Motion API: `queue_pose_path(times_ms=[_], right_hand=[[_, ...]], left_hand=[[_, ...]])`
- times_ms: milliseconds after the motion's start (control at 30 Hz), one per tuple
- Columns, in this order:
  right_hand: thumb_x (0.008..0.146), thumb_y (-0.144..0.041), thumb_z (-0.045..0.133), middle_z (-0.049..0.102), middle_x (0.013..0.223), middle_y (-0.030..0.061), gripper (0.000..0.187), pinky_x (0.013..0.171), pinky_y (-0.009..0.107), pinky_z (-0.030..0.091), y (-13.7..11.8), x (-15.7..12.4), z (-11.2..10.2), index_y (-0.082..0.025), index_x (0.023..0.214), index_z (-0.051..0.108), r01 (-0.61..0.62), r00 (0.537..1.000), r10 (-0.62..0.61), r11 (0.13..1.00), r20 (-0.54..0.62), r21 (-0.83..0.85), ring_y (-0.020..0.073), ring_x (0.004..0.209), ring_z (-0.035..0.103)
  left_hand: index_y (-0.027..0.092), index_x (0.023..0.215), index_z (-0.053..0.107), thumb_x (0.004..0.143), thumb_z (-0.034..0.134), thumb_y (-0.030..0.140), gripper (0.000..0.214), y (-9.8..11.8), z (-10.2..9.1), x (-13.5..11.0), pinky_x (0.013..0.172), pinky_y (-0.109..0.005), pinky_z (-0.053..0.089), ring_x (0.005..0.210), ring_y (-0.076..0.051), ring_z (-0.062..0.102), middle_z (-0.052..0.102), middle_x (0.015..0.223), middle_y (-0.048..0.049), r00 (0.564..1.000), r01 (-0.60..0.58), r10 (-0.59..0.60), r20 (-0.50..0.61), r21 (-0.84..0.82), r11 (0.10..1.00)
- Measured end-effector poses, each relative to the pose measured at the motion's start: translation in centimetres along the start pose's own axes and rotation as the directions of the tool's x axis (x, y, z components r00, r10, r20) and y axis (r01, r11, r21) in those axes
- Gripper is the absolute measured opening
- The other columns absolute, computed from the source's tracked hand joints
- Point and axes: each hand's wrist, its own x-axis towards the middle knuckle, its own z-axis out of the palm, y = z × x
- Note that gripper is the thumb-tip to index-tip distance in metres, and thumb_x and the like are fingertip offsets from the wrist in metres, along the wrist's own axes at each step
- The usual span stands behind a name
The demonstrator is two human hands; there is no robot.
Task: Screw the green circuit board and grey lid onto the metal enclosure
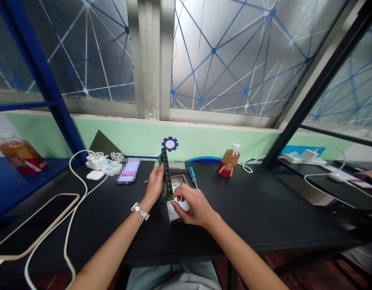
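Observation:
A green circuit board (166, 192) with a row of black ports along one side is held up, tilted, in my left hand (155, 183). My left fingers are closed around its left edge. At the board's lower right corner, the thumb and index finger of my right hand (193, 204) come together in a pinch; the other fingers are curled. Below the board lies an open metal case (173, 216), partly hidden by my right hand and the board. A blue-handled screwdriver (192, 175) lies just right of the case. Small metal pieces, perhaps screws (146, 181), lie left of my left hand.
A drink bottle (229, 162) stands at the back right of the black table (252, 213). On the left are a phone with a blurred screen (128, 171), a white power strip (112, 167), a large dark-screened device (35, 221) and white cables (71, 217). Another person's hand (370, 175) shows far right.

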Motion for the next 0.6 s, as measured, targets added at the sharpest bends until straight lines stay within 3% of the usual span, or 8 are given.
queue_pose_path(times_ms=[300, 600], right_hand=[[0.094, -0.018, 0.055, 0.061, 0.082, 0.004, 0.005, 0.065, 0.027, 0.047, 0.31, -0.23, 0.28, -0.021, 0.099, 0.055, -0.005, 1.0, 0.006, 0.997, -0.01, 0.081, 0.0149, 0.072, 0.057], [0.096, -0.015, 0.054, 0.065, 0.087, 0.0059, 0.008, 0.067, 0.027, 0.047, 0.71, -0.21, 0.3, -0.021, 0.101, 0.057, 0.005, 0.999, -0.004, 1.0, -0.045, 0.014, 0.016, 0.077, 0.06]], left_hand=[[0.02, 0.079, 0.057, 0.086, 0.056, 0.068, 0.048, -0.09, 0.01, 0.02, 0.057, -0.024, 0.038, 0.062, -0.014, 0.046, 0.051, 0.069, 0.0021, 1.0, 0.014, -0.014, 0.024, -0.02, 1.0], [0.02, 0.077, 0.052, 0.085, 0.059, 0.067, 0.048, 0.63, -0.49, 0.1, 0.057, -0.024, 0.036, 0.059, -0.013, 0.044, 0.049, 0.066, 0.0036, 1.0, -0.005, 0.006, 0.013, -0.011, 1.0]])
